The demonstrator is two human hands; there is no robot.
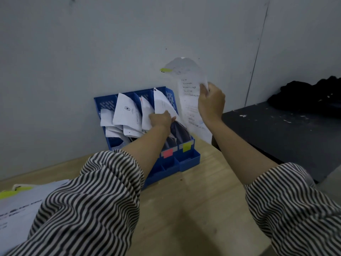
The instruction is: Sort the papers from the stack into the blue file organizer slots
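Arms in striped sleeves are both reaching forward over the wooden desk toward the blue file organizer standing against the wall. The right hand is pinching a printed sheet upright just beside the organizer's right end. The left hand is pressing against papers in the rightmost slots, its grip unclear, while the paper stack is lying at the desk's near left.

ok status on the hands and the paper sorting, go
Right hand holds a sheet up beside the blue organizer. Left hand parts papers in the rightmost slots. Stack waits at left.
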